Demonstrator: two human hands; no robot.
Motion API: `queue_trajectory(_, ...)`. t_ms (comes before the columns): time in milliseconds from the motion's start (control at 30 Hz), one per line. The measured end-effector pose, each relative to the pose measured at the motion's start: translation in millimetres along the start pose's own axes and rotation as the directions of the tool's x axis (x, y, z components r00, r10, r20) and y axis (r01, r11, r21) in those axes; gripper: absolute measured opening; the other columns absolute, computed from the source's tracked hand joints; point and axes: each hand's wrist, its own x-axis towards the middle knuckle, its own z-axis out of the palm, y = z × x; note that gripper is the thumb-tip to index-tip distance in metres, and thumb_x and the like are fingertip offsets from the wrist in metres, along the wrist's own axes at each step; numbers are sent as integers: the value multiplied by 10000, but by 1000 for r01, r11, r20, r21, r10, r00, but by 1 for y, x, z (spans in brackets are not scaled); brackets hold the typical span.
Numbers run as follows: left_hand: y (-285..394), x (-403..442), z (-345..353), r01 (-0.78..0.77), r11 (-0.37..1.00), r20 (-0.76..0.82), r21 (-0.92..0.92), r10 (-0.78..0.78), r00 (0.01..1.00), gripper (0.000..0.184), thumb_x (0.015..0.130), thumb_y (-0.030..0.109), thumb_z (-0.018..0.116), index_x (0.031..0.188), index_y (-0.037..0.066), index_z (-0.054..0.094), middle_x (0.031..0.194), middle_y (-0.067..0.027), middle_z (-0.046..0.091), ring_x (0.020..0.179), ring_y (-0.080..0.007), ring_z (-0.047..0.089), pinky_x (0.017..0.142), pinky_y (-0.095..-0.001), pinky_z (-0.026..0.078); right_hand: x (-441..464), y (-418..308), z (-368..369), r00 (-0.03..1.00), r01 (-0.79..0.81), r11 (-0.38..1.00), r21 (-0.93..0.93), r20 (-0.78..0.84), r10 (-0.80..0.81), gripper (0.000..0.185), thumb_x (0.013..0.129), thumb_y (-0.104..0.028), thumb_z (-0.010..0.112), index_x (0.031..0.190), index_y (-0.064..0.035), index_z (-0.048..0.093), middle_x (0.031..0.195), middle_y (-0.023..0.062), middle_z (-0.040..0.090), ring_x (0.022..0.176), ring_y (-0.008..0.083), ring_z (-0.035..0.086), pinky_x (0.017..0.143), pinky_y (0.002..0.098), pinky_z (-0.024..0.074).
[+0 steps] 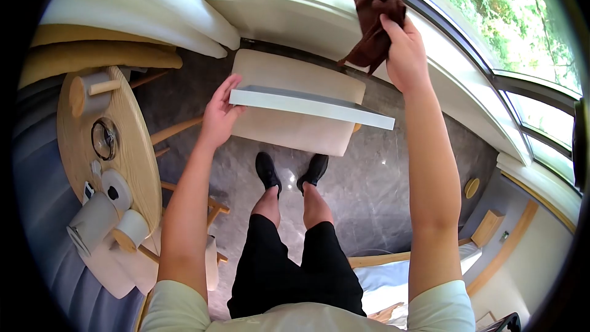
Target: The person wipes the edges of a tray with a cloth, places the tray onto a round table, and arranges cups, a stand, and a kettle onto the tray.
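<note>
Left hand (220, 112) grips the left end of a white board (314, 108), whose long axis runs rightward over the padded bench (286, 130), right end free. Right hand (407, 55), farther off, pinches brown cloth (370, 24) beside the window (491, 12).

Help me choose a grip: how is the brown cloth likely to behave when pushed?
The brown cloth is probably floppy, given its creases and loose lower corner, so pushing would likely bunch it. It looks light, since the right hand alone holds it. Its thin, soft look suggests it won't roll.
</note>
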Motion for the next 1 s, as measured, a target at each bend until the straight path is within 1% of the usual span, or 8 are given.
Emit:
queue_trajectory(167,-2,2,1,50,999,-17,6,-50,999,628,967,-111,613,1561,35,466,1480,-87,570,1288,-157,577,1091,-309,481,-56,-16,41,976,-195,945,264,-45,214,309,1058,-116,572,1348,-38,646,1179,49,704,1067,152,655,907,309,536)
queue_trajectory(300,-1,2,2,56,998,-22,-17,-56,998,622,963,-121,612,1550,44,492,1454,-78,596,1274,-139,583,1096,-293,467,-91,13,55,998,-62,987,-148,-11,61,340,1048,-82,575,1380,-22,620,1039,58,697,905,107,628,817,274,525)
queue_trajectory(367,-2,2,1,50,999,-17,-21,-50,999,628,958,-126,615,1550,48,494,1450,-80,603,1281,-135,580,1100,-287,459,-114,12,81,996,-78,947,-312,11,86,440,1021,-15,562,1461,-19,555,1242,118,683,1012,169,655,895,346,536)
queue_trajectory(433,-3,1,0,38,999,-13,-25,-39,999,637,952,-130,621,1550,50,497,1447,-83,611,1287,-132,578,1106,-283,450,-125,43,96,960,281,748,-601,180,-215,558,952,50,563,1503,-11,508,1436,190,591,1265,308,602,1086,463,457)
queue_trajectory(467,-3,0,0,36,999,-10,-11,-36,999,618,962,-121,611,1546,49,501,1449,-84,611,1284,-130,579,1104,-283,453,-129,64,102,846,516,449,-730,351,-401,617,908,73,570,1515,-1,491,1526,223,525,1409,379,524,1184,524,382)
queue_trajectory(533,-2,-1,0,33,999,-5,14,-33,999,580,983,-101,592,1538,46,510,1454,-87,611,1278,-126,582,1101,-284,460,-144,97,124,809,574,341,-744,454,-372,647,858,22,597,1496,39,495,1575,246,459,1527,416,354,1259,548,240)
queue_trajectory(633,-11,-3,-4,50,991,-3,-124,-51,999,506,1021,-63,544,1516,39,533,1430,-92,637,1228,-123,612,1060,-282,492,-157,141,145,744,658,119,-744,617,-256,639,897,-134,585,1502,49,485,1607,214,435,1529,368,373,1257,520,262)
queue_trajectory(1000,-9,0,-5,-33,974,-71,226,50,996,408,1031,-50,509,1428,-3,588,1229,-141,750,1082,-142,693,952,-312,558,-161,157,154,763,620,-24,-784,610,-211,655,899,-134,573,1539,-27,483,1639,136,418,1529,319,381,1260,499,267)
